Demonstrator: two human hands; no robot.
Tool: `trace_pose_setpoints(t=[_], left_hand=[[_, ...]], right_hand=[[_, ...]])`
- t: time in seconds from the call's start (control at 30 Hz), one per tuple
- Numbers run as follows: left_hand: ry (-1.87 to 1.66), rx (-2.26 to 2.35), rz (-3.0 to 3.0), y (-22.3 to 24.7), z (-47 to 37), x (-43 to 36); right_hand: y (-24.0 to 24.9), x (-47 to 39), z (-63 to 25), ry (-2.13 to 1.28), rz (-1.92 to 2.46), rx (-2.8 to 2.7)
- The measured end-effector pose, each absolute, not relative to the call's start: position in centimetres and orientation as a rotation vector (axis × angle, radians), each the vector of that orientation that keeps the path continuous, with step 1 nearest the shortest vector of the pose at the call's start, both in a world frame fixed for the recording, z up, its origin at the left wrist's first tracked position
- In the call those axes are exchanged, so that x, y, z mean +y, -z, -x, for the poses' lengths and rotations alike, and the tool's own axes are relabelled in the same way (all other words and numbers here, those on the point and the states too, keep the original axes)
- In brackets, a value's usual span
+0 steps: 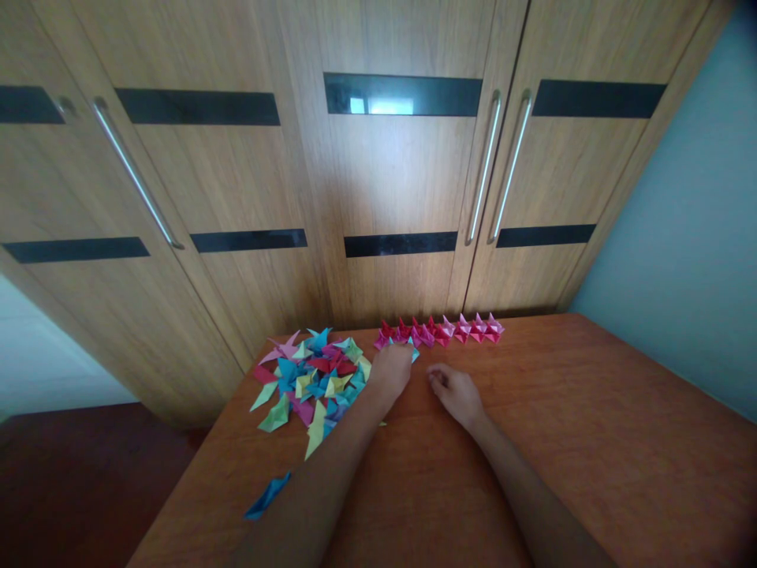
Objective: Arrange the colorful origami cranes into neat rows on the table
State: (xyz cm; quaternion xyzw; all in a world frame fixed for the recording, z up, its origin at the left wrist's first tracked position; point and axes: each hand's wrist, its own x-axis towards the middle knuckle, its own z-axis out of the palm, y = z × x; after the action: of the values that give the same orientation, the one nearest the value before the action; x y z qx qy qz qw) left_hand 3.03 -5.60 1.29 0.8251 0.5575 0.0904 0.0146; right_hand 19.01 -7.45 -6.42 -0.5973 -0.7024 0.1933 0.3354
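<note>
Many pointed, folded papers lie beside our left fingers, which pinch blue paper; our right fingers curl closed.

Wooden wardrobe; metal handles; pale blue wall; dark reddish floor.

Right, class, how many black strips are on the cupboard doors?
8 black strips: four along the upper row, four along the lower row. More may be out of view.

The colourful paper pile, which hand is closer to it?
Left. The left hand is beside the paper pile's right edge; the right hand is farther right.
</note>
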Motion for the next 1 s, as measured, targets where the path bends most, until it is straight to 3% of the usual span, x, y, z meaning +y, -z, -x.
trace_pose_setpoints(t=[0.2, 0.4, 0.6, 1.0], left_hand=[[-0.351, 1.711, -2.574, -3.3, 0.7, -9.7], [-0.402, 1.772, -2.386, -5.0, 10.4, -14.7], [-0.285, 1.904, -2.077, -3.1, 18.2, -20.3], [-0.418, 1.946, -2.108, 0.7, 17.3, -22.3]], right_hand=[[6.4, -7.6, -19.1, -0.49, 1.548, -1.852], [6.2, -8.1, -18.9, -0.462, 1.564, -1.938], [6.0, -8.5, -18.6, -0.443, 1.601, -2.027], [6.3, -8.5, -18.7, -0.434, 1.579, -2.027]])
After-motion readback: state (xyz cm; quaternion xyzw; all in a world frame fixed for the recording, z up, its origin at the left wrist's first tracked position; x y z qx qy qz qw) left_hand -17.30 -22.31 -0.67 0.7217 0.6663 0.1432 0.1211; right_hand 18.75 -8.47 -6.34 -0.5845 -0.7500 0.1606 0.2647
